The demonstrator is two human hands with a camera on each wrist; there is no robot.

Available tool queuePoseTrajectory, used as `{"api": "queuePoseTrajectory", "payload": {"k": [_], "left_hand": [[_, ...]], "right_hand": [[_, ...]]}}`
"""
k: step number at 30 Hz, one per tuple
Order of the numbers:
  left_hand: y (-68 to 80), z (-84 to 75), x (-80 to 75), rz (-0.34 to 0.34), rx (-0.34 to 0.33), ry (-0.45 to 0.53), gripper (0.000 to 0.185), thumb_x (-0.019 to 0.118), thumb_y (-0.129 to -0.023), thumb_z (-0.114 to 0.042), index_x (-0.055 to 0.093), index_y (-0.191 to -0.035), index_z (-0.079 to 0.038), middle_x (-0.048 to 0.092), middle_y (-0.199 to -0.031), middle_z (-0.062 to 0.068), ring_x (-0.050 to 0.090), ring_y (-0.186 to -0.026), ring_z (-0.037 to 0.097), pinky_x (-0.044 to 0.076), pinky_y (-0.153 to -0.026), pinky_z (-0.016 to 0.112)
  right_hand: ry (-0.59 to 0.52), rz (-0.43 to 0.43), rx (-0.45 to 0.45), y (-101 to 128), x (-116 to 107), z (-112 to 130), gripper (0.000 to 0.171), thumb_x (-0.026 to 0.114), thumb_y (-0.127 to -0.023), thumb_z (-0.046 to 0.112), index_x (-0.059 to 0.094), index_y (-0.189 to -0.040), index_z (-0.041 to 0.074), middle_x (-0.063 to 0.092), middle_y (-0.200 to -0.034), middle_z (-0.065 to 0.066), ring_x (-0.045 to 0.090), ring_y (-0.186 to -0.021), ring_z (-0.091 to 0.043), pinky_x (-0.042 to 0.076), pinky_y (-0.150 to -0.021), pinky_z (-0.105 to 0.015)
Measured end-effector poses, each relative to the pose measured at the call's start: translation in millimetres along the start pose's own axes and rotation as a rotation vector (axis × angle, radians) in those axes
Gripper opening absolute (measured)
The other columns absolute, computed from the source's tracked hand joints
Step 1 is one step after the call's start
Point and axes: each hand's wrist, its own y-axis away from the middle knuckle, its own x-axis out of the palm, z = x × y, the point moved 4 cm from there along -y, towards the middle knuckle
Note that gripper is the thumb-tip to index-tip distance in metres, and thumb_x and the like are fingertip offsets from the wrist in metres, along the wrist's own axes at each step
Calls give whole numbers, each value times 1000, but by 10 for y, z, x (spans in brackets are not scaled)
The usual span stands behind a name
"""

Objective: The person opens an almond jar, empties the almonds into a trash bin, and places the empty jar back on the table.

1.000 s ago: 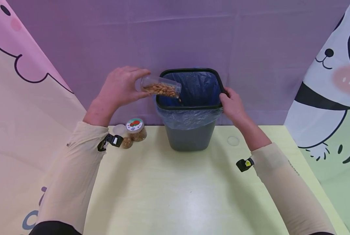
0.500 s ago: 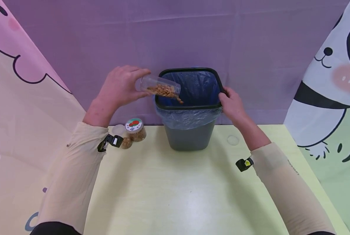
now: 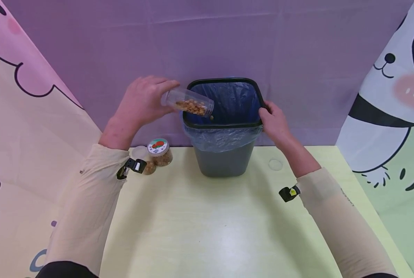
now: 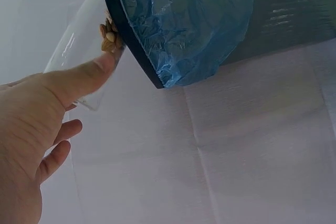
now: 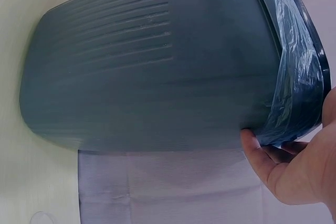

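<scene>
My left hand (image 3: 141,96) holds a clear plastic jar (image 3: 175,95) on its side, mouth tilted down over the left rim of a grey trash bin (image 3: 224,160). Brown nuts (image 3: 192,106), perhaps shelled almonds, lie inside near the mouth, and one or so shows just below it. In the left wrist view the thumb (image 4: 86,77) presses along the jar beside the nuts. A blue plastic bag (image 3: 227,96) lines the bin and folds over its black rim. My right hand (image 3: 276,121) grips the rim at the right; the right wrist view shows fingers under the bag's edge.
Left of the bin on the pale table (image 3: 207,231) stands a lidded jar (image 3: 161,154) with brown contents. Next to it are a small brown-filled container (image 3: 149,167) and a clear round lid (image 3: 139,152). A clear disc or ring (image 3: 275,164) lies to the right.
The jar has tipped a little further mouth-down. A clump of nuts slid out over the bin half a second ago, and fewer are in the jar now. The right hand keeps its place.
</scene>
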Motion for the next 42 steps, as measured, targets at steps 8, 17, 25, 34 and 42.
{"api": "queuePoseTrajectory", "payload": {"k": [8,17,25,34,42], "left_hand": [[-10,-43,-13,2,0,-8,64,90,-69,-21,65,-127,-11,65,-124,8,58,-111,31,45,-94,50],[-37,-85,2,14,12,-21,65,90,-69,-17,63,-128,-12,64,-125,8,57,-113,32,45,-93,51],[-64,-120,-12,20,2,-29,65,90,-69,-18,63,-128,-12,63,-125,9,57,-113,32,44,-92,51],[-59,-126,-2,-14,19,-31,64,90,-69,-16,64,-127,-11,64,-124,9,58,-112,32,47,-89,49],[-57,-148,14,-86,81,-58,62,87,-72,-9,62,-129,-9,62,-127,9,60,-111,32,48,-83,48]], "right_hand": [[7,9,-5,2,13,-3,51,36,-101,29,38,-148,10,46,-141,-15,45,-117,-30,47,-87,-43],[-6,6,-2,26,4,-1,51,35,-102,30,37,-148,9,45,-141,-16,44,-118,-31,46,-91,-44],[1,6,-8,23,-1,-4,50,36,-102,28,39,-147,7,46,-139,-17,45,-116,-30,47,-88,-44],[15,11,-3,30,9,0,51,35,-102,29,37,-148,7,44,-142,-16,45,-119,-30,46,-92,-46],[1,-6,-14,13,-7,-15,51,35,-101,29,39,-147,7,45,-140,-16,44,-115,-30,46,-87,-43]]}}
